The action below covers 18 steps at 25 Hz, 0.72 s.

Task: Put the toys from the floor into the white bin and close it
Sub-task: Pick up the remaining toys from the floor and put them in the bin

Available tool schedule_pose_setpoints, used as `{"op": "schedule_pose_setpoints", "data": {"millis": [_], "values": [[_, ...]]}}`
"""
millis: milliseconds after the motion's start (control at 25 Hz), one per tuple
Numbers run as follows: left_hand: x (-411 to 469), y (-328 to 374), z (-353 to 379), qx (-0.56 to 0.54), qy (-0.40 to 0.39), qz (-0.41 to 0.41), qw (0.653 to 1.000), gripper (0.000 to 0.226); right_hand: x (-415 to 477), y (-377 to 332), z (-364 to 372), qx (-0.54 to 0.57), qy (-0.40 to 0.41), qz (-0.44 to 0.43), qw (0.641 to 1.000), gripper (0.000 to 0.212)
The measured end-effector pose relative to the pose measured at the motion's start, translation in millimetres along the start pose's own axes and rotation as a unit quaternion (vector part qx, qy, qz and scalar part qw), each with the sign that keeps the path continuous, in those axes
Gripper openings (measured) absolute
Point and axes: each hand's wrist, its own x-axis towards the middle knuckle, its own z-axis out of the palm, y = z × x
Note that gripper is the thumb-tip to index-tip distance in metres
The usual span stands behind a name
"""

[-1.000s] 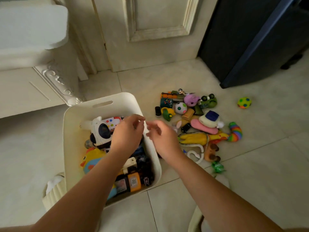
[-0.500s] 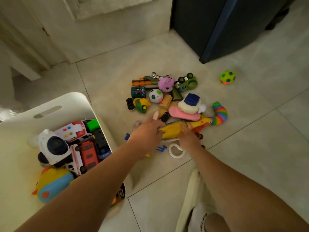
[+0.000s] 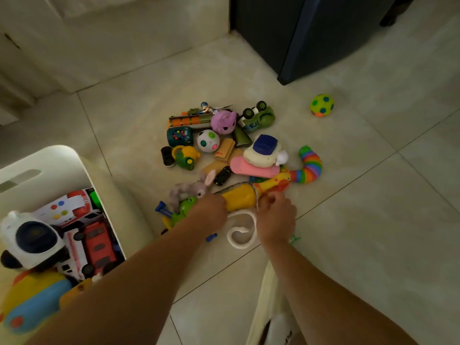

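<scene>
Yellow chicken (image 3: pixel 240 196) lies flat on the floor (image 3: pixel 348 220) at the near edge of the toy heap (image 3: pixel 208 141), its head toward the rainbow slug (image 3: pixel 310 165). L hand (image 3: pixel 210 212) is back-up on the chicken's tail end. Its fingers are hidden, so grip or only touch: cannot tell. R hand (image 3: pixel 276 219) has the fingers curled tight and pinches at the chicken's neck. Both forearms reach fwd from the bottom edge, nearly parallel, w/ a white curled toy (image 3: pixel 240 232) on the tiles btw. the wrists. Green frog (image 3: pixel 184 207) and grey bunny (image 3: pixel 189 190) are just beside the L hand. White bin (image 3: pixel 59 155) stands at the left, open, w/ a red bus (image 3: pixel 98 245) and other toys inside. A green-yellow ball (image 3: pixel 321 105) sits well apart, near a dark cabinet (image 3: pixel 311 33).
</scene>
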Motion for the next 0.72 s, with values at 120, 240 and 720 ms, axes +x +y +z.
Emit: {"op": "schedule_pose_setpoints", "data": {"millis": [120, 240, 720], "values": [[6.3, 11.1, 8.9, -0.055, 0.016, -0.057, 0.997, 0.038, 13.6, 16.8, -5.3, -0.039, -0.062, 0.054, 0.996, 0.053], [11.6, 15.7, 12.3, -0.068, 0.028, -0.074, 0.995, 0.055, 21.5, 26.9, 0.7, -0.043, -0.145, 0.037, 0.988, 0.081], [-15.8, 22.1, -44.1, -0.264, -0.078, -0.061, 0.959, 0.042, 24.7, 16.7, -19.6, 0.498, -0.226, 0.348, 0.762, 0.036]]}}
